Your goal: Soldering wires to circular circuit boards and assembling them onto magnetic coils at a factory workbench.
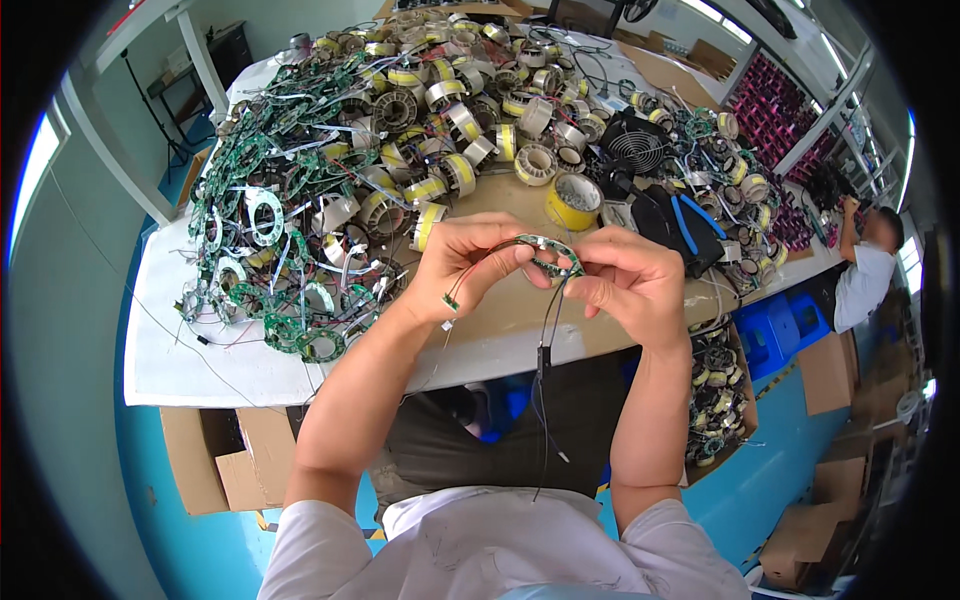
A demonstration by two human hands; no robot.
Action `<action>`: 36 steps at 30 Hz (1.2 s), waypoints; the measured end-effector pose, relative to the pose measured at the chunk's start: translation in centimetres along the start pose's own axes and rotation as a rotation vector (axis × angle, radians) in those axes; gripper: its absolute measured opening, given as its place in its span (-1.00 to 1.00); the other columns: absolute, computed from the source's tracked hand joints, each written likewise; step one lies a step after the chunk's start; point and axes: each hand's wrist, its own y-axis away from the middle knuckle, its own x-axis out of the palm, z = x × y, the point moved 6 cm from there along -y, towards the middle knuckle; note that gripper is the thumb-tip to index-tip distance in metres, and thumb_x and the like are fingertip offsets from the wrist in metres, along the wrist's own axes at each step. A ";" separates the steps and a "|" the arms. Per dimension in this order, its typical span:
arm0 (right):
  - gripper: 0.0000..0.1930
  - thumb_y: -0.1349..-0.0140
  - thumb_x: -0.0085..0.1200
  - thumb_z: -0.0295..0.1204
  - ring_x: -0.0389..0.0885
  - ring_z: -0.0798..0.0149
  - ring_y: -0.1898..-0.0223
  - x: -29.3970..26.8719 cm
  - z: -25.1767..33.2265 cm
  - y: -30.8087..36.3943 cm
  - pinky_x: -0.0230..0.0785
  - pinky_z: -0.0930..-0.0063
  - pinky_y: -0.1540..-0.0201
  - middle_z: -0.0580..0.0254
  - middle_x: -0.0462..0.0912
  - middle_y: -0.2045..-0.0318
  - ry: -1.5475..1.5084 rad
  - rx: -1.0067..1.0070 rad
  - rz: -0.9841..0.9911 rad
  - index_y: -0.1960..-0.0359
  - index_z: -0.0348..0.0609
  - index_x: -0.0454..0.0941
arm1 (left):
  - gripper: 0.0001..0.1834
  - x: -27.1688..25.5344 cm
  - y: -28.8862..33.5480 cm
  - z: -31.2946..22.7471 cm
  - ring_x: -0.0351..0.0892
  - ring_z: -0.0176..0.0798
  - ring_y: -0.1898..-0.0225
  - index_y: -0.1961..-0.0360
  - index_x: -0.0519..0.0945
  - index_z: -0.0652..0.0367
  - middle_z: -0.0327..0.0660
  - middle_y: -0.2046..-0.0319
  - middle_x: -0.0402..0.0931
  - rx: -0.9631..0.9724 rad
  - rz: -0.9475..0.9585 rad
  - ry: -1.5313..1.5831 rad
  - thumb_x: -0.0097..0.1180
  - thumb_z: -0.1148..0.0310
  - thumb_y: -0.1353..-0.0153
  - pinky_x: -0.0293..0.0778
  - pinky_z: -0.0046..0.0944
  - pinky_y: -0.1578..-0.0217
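Ring board (561,247) sits pinched by left hand (462,266) and right hand (637,285), likely for steadiness, its lead (544,361) dangling.

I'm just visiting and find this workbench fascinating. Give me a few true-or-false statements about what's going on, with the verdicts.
1. The left hand and right hand hold one green ring-shaped board between them. True.
2. The right hand is gripping a hammer. False: its fingers are on the board; a blue-handled tool lies on the table.
3. A wide yellow roll sits on the table beyond the hands. True.
4. Everything underfoot is red. False: the floor is blue.
5. Many more green boards are heaped on the table's left side. True.
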 end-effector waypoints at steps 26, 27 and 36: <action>-0.61 -0.14 0.34 -0.62 0.59 0.51 0.35 1.4 -2.7 3.5 0.42 0.66 0.42 0.15 0.67 0.18 0.105 0.108 -0.008 -0.05 -0.38 0.65 | -0.83 -0.7 0.5 -0.6 0.40 -0.54 0.59 0.31 0.78 0.25 -0.31 0.56 0.62 -0.181 0.154 -0.297 0.35 0.60 -0.02 0.26 -0.41 0.61; -0.46 -0.18 0.34 -0.55 0.63 0.41 0.22 0.7 -3.0 3.6 0.50 0.59 0.34 0.06 0.64 0.05 0.055 0.086 -0.031 -0.22 -0.36 0.52 | -0.88 -0.9 0.4 -0.5 0.36 -0.59 0.59 0.35 0.75 0.26 -0.36 0.59 0.57 -0.210 0.113 -0.289 0.33 0.61 -0.04 0.21 -0.44 0.61; 0.08 -0.01 0.47 -0.11 0.41 -0.27 -0.15 2.7 -7.0 3.2 0.29 -0.01 -0.26 -0.27 0.46 -0.08 0.942 0.235 -0.165 -0.44 -0.39 0.08 | -0.90 -3.8 0.2 0.1 0.38 -0.60 0.48 0.35 0.57 0.30 -0.36 0.49 0.52 -0.314 -0.153 -0.250 0.22 0.57 -0.10 0.28 -0.51 0.47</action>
